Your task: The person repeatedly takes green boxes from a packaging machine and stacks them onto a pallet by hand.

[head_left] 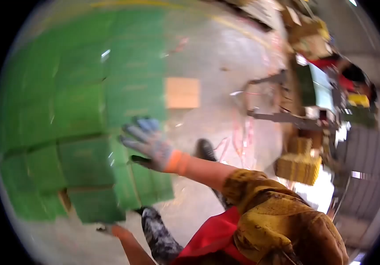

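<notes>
My right hand (148,143), in a grey-blue glove with an orange cuff, is over the green boxes. Its fingers are spread and nothing shows in its grip. My left hand (108,229) is low on the left, close to the lower edge of a dark green box (95,205). Its fingers are small and blurred, and whether they touch the box cannot be made out. Many green boxes (79,106) stand side by side in a large block across the left. A dark gap runs between some rows.
A tan carton (183,92) lies beside the green block. A grey metal frame (267,117) stands further right, near a yellow bundle (299,168). Another person (355,75) is at the far right. My legs and one shoe (205,150) are near the boxes.
</notes>
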Demonstrator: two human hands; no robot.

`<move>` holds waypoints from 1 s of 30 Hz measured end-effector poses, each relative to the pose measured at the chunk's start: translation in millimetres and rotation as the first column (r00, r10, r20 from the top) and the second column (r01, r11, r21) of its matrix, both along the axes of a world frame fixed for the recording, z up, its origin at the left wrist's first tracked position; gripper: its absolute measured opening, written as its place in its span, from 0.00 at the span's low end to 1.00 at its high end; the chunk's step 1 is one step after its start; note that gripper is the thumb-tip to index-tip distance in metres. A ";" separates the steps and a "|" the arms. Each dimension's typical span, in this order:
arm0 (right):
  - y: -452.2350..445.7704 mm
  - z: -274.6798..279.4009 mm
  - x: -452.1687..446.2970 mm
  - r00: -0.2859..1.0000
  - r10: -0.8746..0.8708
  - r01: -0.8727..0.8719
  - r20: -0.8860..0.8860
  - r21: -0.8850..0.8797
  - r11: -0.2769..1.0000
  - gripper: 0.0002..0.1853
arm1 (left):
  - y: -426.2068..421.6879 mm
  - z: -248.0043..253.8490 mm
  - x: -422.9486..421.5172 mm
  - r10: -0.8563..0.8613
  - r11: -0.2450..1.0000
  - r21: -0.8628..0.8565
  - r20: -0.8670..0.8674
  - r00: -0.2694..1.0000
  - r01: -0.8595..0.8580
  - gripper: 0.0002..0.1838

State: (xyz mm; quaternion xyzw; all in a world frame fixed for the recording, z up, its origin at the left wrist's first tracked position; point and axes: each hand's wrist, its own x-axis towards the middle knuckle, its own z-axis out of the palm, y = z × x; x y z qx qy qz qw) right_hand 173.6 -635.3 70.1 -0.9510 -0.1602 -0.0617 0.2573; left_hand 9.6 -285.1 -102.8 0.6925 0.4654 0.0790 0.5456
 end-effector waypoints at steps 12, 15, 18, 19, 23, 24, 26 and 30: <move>-416.5 258.8 -163.4 0.606 -0.790 0.699 0.090 -0.534 0.475 0.39 | -629.0 235.3 215.0 -0.822 -0.052 -0.634 0.465 0.327 0.772 0.31; -398.5 245.0 -199.1 0.746 -0.666 0.599 -0.022 -0.416 0.684 0.34 | -712.4 302.5 192.2 -0.716 -0.601 -0.429 0.664 -0.216 0.675 0.36; -406.6 236.7 -235.4 0.894 -0.447 0.448 -0.021 0.025 0.894 0.25 | -689.8 302.1 169.6 -0.827 -0.562 -0.497 0.320 -0.463 0.661 0.37; -425.3 260.0 -246.9 0.929 -0.371 0.355 0.001 0.285 0.890 0.25 | -666.3 292.4 156.7 -0.865 -0.501 -0.479 0.288 -0.410 0.721 0.36; -541.3 306.2 -236.3 0.514 -0.816 0.845 0.265 0.007 0.535 0.45 | -550.7 300.0 83.6 -0.982 0.071 -0.819 0.044 0.185 0.569 0.31; -554.8 296.8 -224.2 0.527 -0.830 0.849 0.185 -0.075 0.523 0.49 | -529.9 299.0 70.4 -0.954 0.158 -0.782 0.036 0.298 0.603 0.32; -557.0 283.7 -208.8 0.566 -0.824 0.804 0.032 -0.240 0.544 0.52 | -515.0 306.8 66.1 -0.893 0.166 -0.798 0.127 0.431 0.579 0.31; -533.2 292.2 -260.3 0.637 -0.768 0.748 -0.058 -0.195 0.635 0.48 | -507.1 317.0 107.5 -0.827 0.258 -0.751 0.153 0.541 0.608 0.29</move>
